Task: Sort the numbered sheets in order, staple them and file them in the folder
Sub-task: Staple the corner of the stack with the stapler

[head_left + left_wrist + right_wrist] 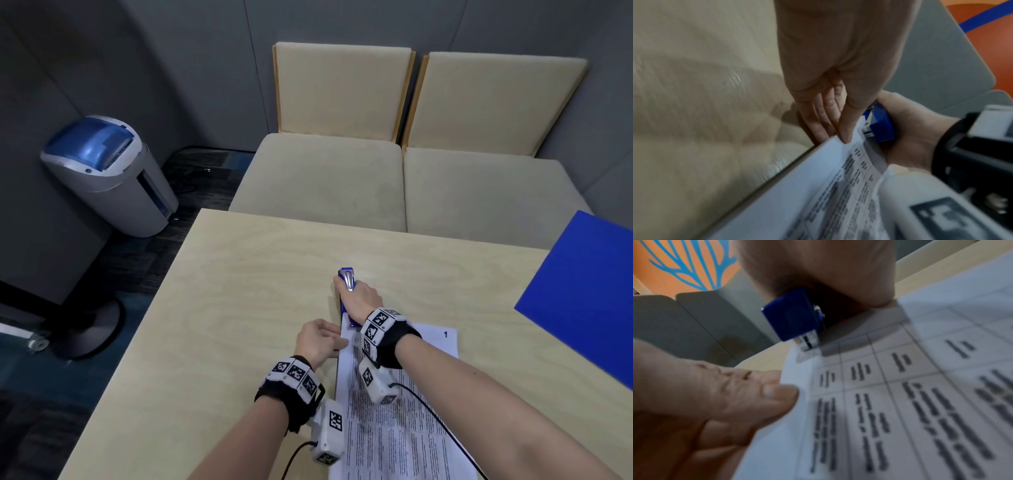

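Note:
A stack of printed sheets (394,428), with the number 1 at the top right of the uppermost one, lies on the table near me. My right hand (359,294) grips a blue stapler (346,282) whose mouth sits over the stack's far left corner. The left wrist view shows the stapler (879,125) closed over that corner of the sheets (818,186). My left hand (337,337) pinches the stack's left edge just below the corner. Its thumb (781,392) lies on top of the paper (900,386). A blue folder (582,298) lies at the table's right edge.
The light wooden table (239,291) stretches bare to the left and beyond the stapler. Two beige seats (325,178) stand behind its far edge. A grey and blue bin-like machine (102,171) stands on the floor at the left.

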A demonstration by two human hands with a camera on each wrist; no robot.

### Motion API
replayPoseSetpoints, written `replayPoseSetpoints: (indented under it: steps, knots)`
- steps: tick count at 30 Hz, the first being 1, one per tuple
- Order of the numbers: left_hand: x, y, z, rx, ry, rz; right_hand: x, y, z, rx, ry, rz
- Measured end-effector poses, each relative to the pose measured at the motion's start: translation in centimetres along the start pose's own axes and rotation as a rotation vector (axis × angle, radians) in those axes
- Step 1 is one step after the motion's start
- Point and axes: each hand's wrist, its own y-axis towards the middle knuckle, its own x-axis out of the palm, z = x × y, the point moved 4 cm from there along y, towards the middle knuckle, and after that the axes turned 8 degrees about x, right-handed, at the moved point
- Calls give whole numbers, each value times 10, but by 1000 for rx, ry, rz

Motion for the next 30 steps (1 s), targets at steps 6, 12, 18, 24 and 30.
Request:
replayPoseSetpoints:
  steps: [6, 12, 18, 24, 30]
  knots:
    - [-2, 1, -4, 0, -32, -9, 4, -3, -7, -6, -3, -5]
    - [-1, 2, -4, 44, -27, -52, 5, -9, -6, 0, 1, 35]
    - [5, 2, 10, 82, -66, -212, -1, -12, -9, -24, 16, 63]
    - [7, 1, 11, 85, -148, -207, -3, -14, -10, -24, 48, 67]
    - [6, 1, 2, 121, -147, -100, 2, -17, -9, -21, 109, 99]
